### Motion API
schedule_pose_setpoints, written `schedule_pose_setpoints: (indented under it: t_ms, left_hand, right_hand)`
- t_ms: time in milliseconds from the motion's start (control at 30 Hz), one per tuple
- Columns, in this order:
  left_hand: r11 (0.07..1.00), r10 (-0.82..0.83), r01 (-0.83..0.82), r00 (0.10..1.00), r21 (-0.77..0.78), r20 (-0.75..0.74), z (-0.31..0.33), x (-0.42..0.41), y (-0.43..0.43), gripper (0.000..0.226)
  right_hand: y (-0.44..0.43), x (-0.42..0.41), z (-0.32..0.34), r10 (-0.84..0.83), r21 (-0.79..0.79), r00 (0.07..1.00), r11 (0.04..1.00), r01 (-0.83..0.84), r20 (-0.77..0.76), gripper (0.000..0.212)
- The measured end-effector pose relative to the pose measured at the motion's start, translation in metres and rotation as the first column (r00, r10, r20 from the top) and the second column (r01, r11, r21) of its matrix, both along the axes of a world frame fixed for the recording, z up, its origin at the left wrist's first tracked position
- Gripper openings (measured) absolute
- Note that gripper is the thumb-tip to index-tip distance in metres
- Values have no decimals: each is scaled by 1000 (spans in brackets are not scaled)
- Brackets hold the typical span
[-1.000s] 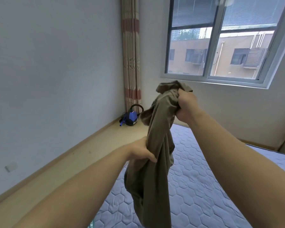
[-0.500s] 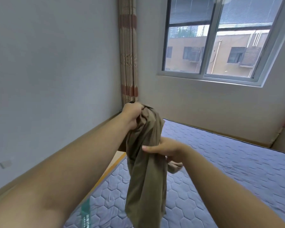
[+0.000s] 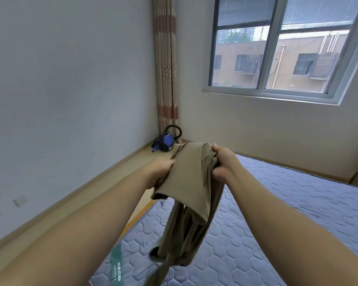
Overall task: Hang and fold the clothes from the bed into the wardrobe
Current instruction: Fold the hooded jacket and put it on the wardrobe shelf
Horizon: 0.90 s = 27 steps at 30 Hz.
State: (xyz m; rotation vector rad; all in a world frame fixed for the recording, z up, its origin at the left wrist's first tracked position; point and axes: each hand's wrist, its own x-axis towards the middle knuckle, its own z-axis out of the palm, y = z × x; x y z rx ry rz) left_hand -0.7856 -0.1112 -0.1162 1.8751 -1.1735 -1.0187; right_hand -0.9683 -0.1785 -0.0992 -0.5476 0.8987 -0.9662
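We see two bare forearms reaching in from the lower edge and meeting at an olive-khaki garment [image 3: 186, 182] held up in the air near the middle of the view. The left hand [image 3: 160, 172] grasps the cloth at its 9 o'clock side, fingers curled into the fabric. The right hand [image 3: 223, 164] grips a bunched edge at its 2 o'clock side, thumb on top and fingers wrapped under. Between the hands the fabric spreads as a fairly flat panel. The rest hangs toward 6 o'clock in long folds and narrow strips that run out of the bottom of the view. We cannot tell what kind of garment it is.

It hangs over the near left part of the bed [image 3: 287, 213], a bare mattress quilted in grey-blue hexagons that fills the view from 3 to 6 o'clock. We cannot tell whether the lowest folds touch it. A green label [image 3: 117, 267] lies on the mattress at the garment's 7 o'clock.

A pale floor [image 3: 116, 182] runs between the bed and the wall at 9 o'clock, where a socket plate [image 3: 20, 201] sits low. At 11 o'clock of the hands, a blue and black appliance [image 3: 166, 141] stands in the corner, at the foot of a striped curtain [image 3: 166, 69]. A window [image 3: 277, 48] fills 1 o'clock.
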Motion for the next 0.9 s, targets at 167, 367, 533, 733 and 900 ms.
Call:
schedule_pose_setpoints:
  t_ms: [167, 367, 533, 733, 900]
  left_hand:
    - [940, -255, 332, 832, 73, -493, -35, 18, 15, 23]
    - [953, -300, 251, 869, -172, -392, -38, -1, 2, 6]
    - [969, -68, -76, 833, -235, -549, -2, -21, -28, 30]
    - [962, 69, -200, 839, -188, -540, 38, -51, -50, 30]
    - [955, 82, -197, 891, -220, -446, 54, -66, -63, 26]
  right_hand:
    - [-1, -3, -4, -31, 30, 993, 999, 28, 114, 35]
    - [-7, -18, -6, -32, 35, 993, 999, 28, 113, 38]
    - [-6, -37, -2, 110, -8, 979, 994, -113, -174, 24]
    - [-6, -55, -5, 75, -135, 557, 936, -326, -827, 58]
    - [-2, -57, 14, 69, -429, 685, 733, -528, -726, 86]
